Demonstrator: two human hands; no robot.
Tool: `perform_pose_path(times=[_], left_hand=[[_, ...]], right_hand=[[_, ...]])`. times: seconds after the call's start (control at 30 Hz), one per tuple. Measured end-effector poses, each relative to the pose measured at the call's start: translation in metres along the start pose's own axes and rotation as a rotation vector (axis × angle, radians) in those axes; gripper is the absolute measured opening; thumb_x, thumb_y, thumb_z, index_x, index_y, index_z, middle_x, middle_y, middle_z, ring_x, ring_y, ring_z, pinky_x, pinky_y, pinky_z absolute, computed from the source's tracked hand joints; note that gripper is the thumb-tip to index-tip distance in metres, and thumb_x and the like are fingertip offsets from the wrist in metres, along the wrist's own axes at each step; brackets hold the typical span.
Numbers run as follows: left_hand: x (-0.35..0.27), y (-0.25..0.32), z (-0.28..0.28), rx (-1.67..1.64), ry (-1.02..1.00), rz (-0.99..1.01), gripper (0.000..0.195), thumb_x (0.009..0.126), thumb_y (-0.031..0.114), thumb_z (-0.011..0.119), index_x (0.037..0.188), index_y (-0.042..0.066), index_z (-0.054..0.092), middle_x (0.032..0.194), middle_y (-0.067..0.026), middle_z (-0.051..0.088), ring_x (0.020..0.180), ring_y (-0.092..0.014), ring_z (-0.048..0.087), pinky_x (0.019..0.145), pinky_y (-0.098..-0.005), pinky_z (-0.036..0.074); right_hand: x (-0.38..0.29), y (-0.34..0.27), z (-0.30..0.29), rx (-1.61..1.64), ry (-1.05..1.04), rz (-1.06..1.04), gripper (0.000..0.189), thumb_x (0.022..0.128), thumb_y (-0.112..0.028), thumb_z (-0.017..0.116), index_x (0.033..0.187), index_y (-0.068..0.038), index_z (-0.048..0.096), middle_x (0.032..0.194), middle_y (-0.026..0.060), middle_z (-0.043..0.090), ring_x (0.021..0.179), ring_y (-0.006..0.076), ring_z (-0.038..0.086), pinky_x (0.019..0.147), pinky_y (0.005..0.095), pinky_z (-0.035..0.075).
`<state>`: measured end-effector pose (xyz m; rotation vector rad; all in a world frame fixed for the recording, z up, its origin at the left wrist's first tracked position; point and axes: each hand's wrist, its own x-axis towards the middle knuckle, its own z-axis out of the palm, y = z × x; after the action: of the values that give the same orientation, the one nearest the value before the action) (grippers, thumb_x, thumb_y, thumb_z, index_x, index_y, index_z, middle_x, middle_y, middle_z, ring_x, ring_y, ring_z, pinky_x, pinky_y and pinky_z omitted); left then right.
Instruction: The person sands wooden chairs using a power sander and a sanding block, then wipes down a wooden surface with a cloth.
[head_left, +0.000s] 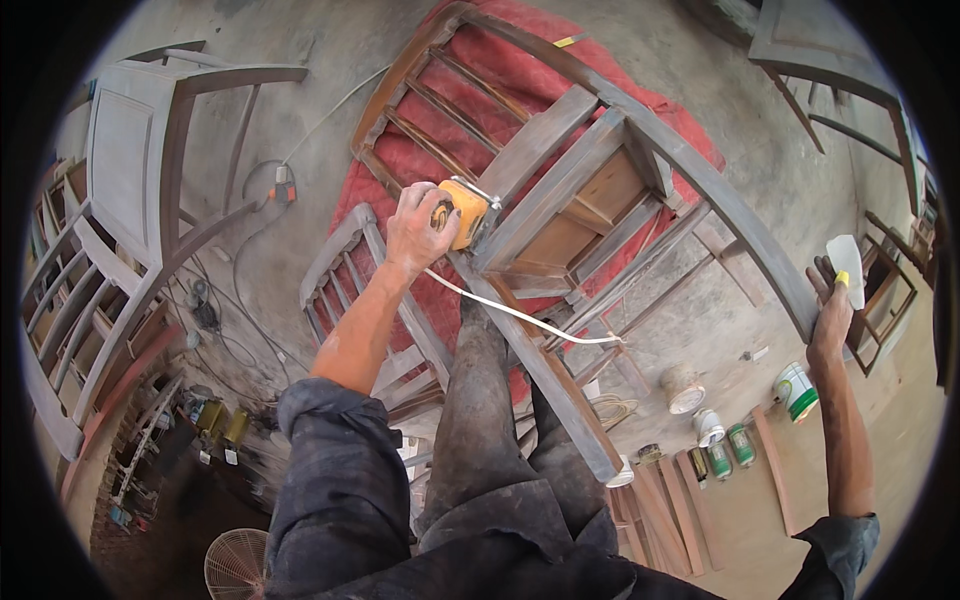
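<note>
A wooden chair frame (675, 161), partly grey with dust and partly brown, lies tipped over on a red quilted cloth (442, 82). My left hand (424, 229) grips a yellow electric sander (466, 212), whose base is against the chair near the joint of a leg and the seat rail. From the sander a white cord (517, 309) runs across the chair. At the end of the chair's long curved member, my right hand (831, 304) holds a thin pale sheet (847, 262); its material is unclear. A small yellow piece shows by the thumb.
Another chair (127, 165) stands at left, and a smaller chair frame (367, 277) lies near my legs. Cables (240, 330) trail over the floor. Tubs (795, 390), green cans (741, 444) and wooden strips (682, 510) are at right. A fan (236, 562) is at lower left.
</note>
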<state>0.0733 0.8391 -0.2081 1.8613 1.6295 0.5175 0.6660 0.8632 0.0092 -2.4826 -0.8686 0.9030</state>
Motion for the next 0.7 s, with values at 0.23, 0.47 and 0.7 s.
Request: perform_pose_path(times=[0.23,0.47,0.7], left_hand=[[0.011,-0.01,-0.006,0.077,0.03,-0.076,0.026,0.079,0.023,0.071,0.1,0.01,0.062,0.106,-0.008,0.059,0.101,-0.03,0.059,0.076,-0.0435,0.054],[-0.022,-0.012,-0.024,0.254,-0.078,-0.425,0.027,0.08,0.028,0.069,0.101,0.012,0.062,0.105,-0.0096,0.057,0.101,-0.032,0.057,0.08,-0.0468,0.051],[-0.077,0.049,-0.013,0.104,-0.159,-0.682,0.028,0.081,0.029,0.067,0.103,0.012,0.059,0.104,-0.0102,0.057,0.102,-0.032,0.058,0.083,-0.0479,0.049]], right_hand=[[0.001,0.001,0.0,0.004,-0.035,-0.043,0.052,0.104,-0.03,0.026,0.14,0.003,0.045,0.133,0.0139,0.06,0.121,0.0227,0.059,0.104,0.0327,0.039],[-0.003,-0.006,0.004,0.059,-0.061,-0.048,0.051,0.105,-0.028,0.025,0.141,0.004,0.042,0.137,0.0133,0.056,0.123,0.0265,0.058,0.106,0.0357,0.04],[-0.001,-0.004,0.0,-0.046,-0.073,-0.06,0.051,0.105,-0.028,0.026,0.141,0.004,0.042,0.136,0.0153,0.056,0.123,0.0251,0.059,0.103,0.035,0.041]])
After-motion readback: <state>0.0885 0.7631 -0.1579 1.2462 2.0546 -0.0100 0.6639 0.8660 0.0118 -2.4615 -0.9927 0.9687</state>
